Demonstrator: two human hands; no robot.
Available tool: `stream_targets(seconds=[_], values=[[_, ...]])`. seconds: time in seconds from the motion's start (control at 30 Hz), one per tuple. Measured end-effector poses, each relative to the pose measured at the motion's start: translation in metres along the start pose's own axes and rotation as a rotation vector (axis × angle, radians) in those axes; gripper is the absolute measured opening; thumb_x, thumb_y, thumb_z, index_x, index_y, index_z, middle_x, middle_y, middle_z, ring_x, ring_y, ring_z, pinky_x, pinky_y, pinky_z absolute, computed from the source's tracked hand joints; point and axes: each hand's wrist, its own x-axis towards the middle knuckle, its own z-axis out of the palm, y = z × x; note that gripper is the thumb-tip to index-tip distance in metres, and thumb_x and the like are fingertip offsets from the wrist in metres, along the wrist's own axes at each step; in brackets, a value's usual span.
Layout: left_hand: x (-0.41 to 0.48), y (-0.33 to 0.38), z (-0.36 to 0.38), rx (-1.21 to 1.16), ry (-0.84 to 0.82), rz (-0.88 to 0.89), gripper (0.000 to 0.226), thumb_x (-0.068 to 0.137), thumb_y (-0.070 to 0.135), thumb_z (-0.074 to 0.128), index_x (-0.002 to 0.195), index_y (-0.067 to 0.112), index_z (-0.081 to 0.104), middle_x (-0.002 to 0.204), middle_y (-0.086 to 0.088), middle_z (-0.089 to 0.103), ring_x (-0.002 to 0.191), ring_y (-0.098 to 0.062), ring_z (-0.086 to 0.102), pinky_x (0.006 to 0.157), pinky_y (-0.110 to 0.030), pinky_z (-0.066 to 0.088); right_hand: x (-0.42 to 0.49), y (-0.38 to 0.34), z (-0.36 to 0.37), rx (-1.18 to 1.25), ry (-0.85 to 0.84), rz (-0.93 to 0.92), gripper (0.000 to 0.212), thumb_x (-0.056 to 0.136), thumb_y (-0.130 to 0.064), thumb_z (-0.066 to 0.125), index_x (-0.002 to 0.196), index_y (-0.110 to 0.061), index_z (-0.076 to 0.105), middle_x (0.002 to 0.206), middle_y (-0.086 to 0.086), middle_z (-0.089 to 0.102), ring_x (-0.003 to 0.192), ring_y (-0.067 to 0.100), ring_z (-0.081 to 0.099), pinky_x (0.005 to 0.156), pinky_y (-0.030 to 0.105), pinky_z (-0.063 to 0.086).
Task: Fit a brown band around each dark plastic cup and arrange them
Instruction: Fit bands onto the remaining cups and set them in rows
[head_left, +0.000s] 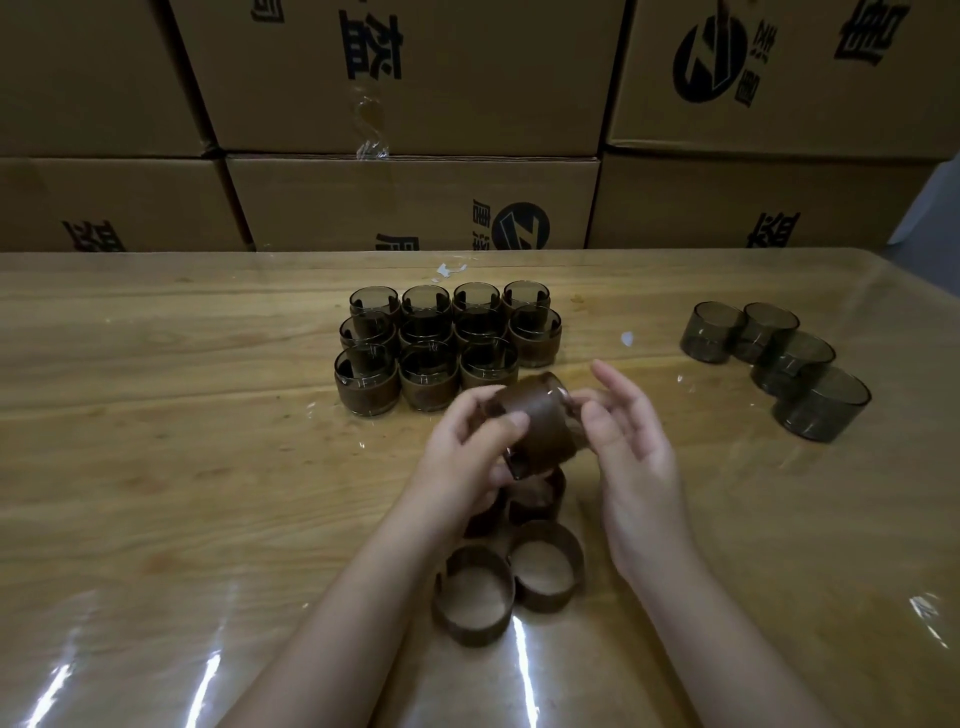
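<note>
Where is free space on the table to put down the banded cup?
Bare: the front-right corner of the banded block; the wood left of it; the strip between it and the unbanded cups. Crowded: among the loose bands.

A warehouse or packing workshop: printed cartons (415, 208) are stacked in a wall behind a wooden desk (156, 415) under clear film, where identical cups (429, 382) stand in rows and loose bands (545, 600) lie.

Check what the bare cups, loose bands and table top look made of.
Bare cups: smoky translucent plastic, glossy; the table shows through the walls. Loose bands: matte brown, thin, leather-like or wood-grain sheet; can't tell which. Table top: light wood grain under a clear glossy film, wrinkled and glaring.
</note>
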Motion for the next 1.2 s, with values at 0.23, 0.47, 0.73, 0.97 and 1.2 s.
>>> stream_targets(seconds=[0.23, 0.47, 0.73, 0.97, 1.2], values=[[0.0, 0.0, 0.004, -0.429, -0.029, -0.024, 0.06, 0.09, 0.044, 0.049, 0.129, -0.001, 0.053, 0.127, -0.025, 0.06, 0.115, -0.034, 0.058, 0.096, -0.04, 0.051, -0.005, 0.015, 0.008, -0.119, -0.193, 0.002, 0.059, 0.075, -0.041, 0.069, 0.131, -0.038, 0.049, 0.126, -0.021, 0.061, 0.119, 0.002, 0.057, 0.093, 0.016, 0.046], [0.006, -0.002, -0.008, -0.04, -0.034, 0.019, 0.045, 0.086, 0.044, 0.049, 0.117, 0.014, 0.062, 0.107, -0.006, 0.07, 0.095, -0.013, 0.065, 0.077, -0.027, 0.053, -0.003, 0.013, 0.007, -0.036, -0.111, 0.018, 0.054, 0.079, -0.041, 0.066, 0.131, -0.037, 0.05, 0.129, -0.011, 0.062, 0.119, 0.01, 0.059, 0.096, 0.028, 0.05], [0.006, -0.005, -0.017, 0.081, -0.018, 0.175, 0.049, 0.077, 0.029, 0.066, 0.123, 0.042, 0.056, 0.123, 0.009, 0.061, 0.099, -0.01, 0.065, 0.079, -0.025, 0.055, -0.002, 0.008, 0.005, 0.047, -0.152, 0.09, 0.046, 0.089, -0.032, 0.058, 0.134, -0.035, 0.048, 0.127, 0.002, 0.065, 0.121, 0.021, 0.06, 0.095, 0.03, 0.052], [0.004, -0.004, -0.018, 0.078, -0.077, 0.197, 0.052, 0.079, 0.023, 0.065, 0.127, 0.035, 0.053, 0.129, 0.019, 0.061, 0.103, -0.006, 0.066, 0.081, -0.021, 0.053, -0.002, 0.012, 0.006, 0.012, -0.153, 0.07, 0.051, 0.077, -0.045, 0.065, 0.126, -0.047, 0.051, 0.127, -0.004, 0.065, 0.12, 0.015, 0.06, 0.091, 0.026, 0.052], [0.004, -0.002, -0.017, 0.141, -0.071, 0.214, 0.048, 0.077, 0.026, 0.062, 0.124, 0.035, 0.053, 0.135, 0.008, 0.054, 0.095, -0.005, 0.062, 0.078, -0.022, 0.052, -0.002, 0.015, 0.006, 0.013, -0.129, 0.055, 0.044, 0.085, -0.034, 0.062, 0.125, -0.046, 0.052, 0.127, -0.004, 0.064, 0.12, 0.014, 0.059, 0.091, 0.025, 0.052]])
